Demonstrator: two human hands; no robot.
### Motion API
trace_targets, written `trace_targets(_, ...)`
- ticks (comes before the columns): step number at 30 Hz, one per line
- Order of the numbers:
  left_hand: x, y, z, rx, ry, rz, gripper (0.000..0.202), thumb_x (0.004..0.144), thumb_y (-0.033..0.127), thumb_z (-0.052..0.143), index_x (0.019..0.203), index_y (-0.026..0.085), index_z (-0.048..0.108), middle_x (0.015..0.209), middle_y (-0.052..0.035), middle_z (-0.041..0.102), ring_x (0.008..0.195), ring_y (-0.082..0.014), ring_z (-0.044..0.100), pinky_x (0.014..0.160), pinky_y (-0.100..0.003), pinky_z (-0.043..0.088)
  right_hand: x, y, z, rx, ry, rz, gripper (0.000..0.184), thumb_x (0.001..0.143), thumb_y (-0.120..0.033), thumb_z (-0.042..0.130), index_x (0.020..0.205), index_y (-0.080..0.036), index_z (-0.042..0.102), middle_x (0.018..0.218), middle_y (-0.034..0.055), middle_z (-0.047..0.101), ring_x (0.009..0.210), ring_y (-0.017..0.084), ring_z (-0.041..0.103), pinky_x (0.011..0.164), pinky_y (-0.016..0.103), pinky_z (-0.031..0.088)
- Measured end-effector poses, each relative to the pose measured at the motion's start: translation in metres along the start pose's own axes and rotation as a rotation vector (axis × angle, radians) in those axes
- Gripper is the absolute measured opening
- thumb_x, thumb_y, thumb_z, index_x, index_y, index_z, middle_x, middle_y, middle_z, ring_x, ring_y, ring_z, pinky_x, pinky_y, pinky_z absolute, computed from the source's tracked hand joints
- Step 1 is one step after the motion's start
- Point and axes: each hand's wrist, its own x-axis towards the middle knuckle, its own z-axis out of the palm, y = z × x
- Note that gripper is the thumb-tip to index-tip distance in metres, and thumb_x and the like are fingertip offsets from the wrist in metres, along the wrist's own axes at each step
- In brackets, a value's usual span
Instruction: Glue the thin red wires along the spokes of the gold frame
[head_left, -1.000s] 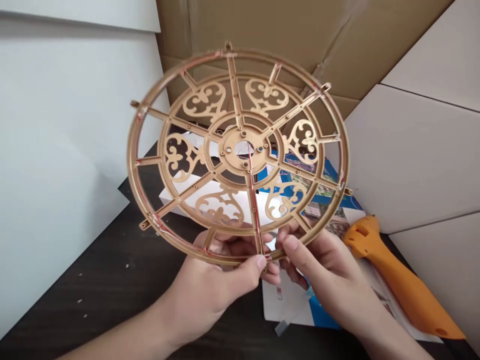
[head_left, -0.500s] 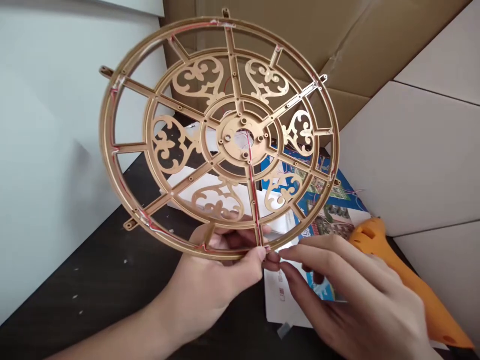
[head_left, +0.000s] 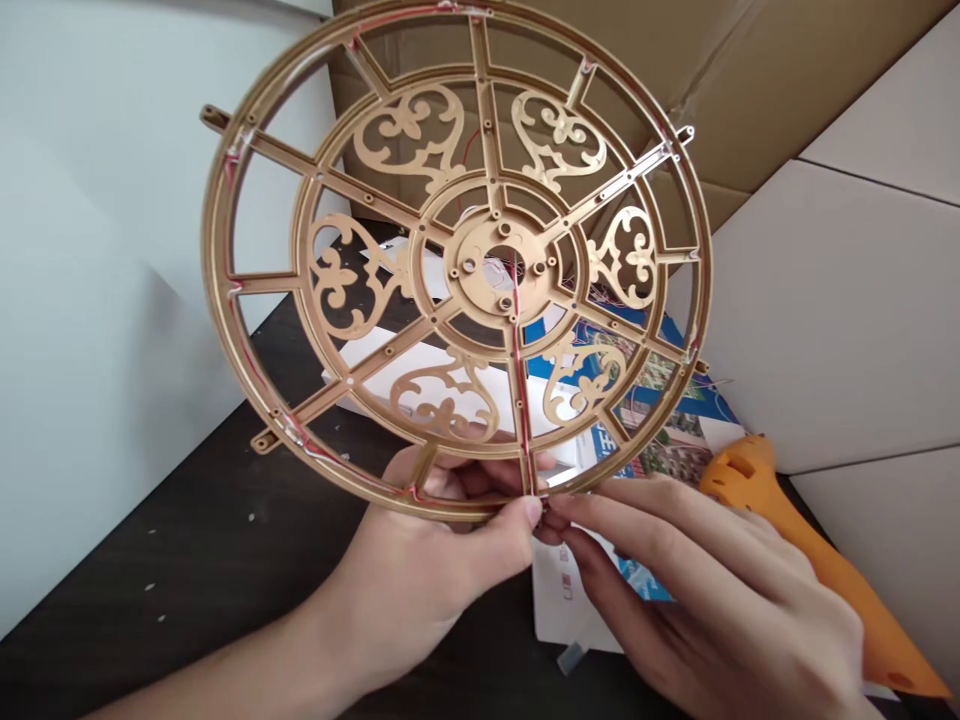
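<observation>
Clock centred on frame hub, 12 = up. Gold frame [head_left: 469, 290] was off the table, face to camera, carried by left hand [head_left: 431, 565] at about 6: thumb on the near face at the rim, fingers curled behind. Firm grip.

Key relation: right hand [head_left: 712, 590] sat at 5, thumb and index nearly together just beside left thumb tip, at the rim. Could not tell if they pinched anything. Hub was toward 11 from those fingertips. Both hands met at the rim; left had the load, right was beside the spoke's outer end. That spoke's long axis ran hub to just short of 6, with red-and-white wire [head_left: 522, 400] along it. Frame looked widest roughly 9 to 3.

Edges: top rim touched the picture's upper limit. White panel [head_left: 112, 260] behind at 9, cardboard [head_left: 660, 50] behind at 1, pale panel [head_left: 847, 320] at 3; gaps unclear. Orange tool [head_left: 832, 580] at 4, partly hidden by right hand, so tight there. Printed sheet [head_left: 551, 605] below at 5-6. Most room: toward 7-8, over dark tabletop [head_left: 225, 560] with pale specks.
</observation>
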Motion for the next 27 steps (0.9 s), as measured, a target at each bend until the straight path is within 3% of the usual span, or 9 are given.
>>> trace_targets(5,-0.0014,0.0025,0.0018,-0.077,-0.012,-0.003,0.023,0.071,0.001,0.077,0.085,0.02,0.077,0.079,0.0045,0.077,0.077,-0.009,0.073,0.077,-0.014,0.06,-0.0001,-0.0005,-0.0025,0.028,-0.027,-0.002,0.02,0.096,-0.009,0.062,0.113,-0.017,0.067,0.1,0.0017,0.073,0.086,0.011,0.067,0.072,0.026,0.051)
trace_targets(14,-0.0028,0.0018,0.0014,-0.055,0.01,-0.033,0.017,0.072,0.002,0.075,0.075,0.019,0.072,0.078,0.0035,0.075,0.076,-0.0106,0.07,0.076,-0.018,0.061,-0.0028,0.0041,0.0002,0.112,-0.073,-0.05,0.028,0.092,-0.004,0.064,0.118,-0.014,0.066,0.108,0.0047,0.071,0.104,0.015,0.065,0.089,0.027,0.051)
trace_targets(27,-0.0052,0.0038,0.0037,-0.201,-0.015,-0.097,0.023,0.066,-0.004,0.078,0.076,0.017,0.073,0.072,0.0049,0.072,0.068,-0.0073,0.069,0.071,-0.013,0.06,0.0017,0.0035,-0.0063,0.076,-0.072,-0.087,0.028,0.088,-0.005,0.066,0.114,-0.016,0.067,0.101,0.0031,0.075,0.092,0.016,0.071,0.077,0.027,0.056)
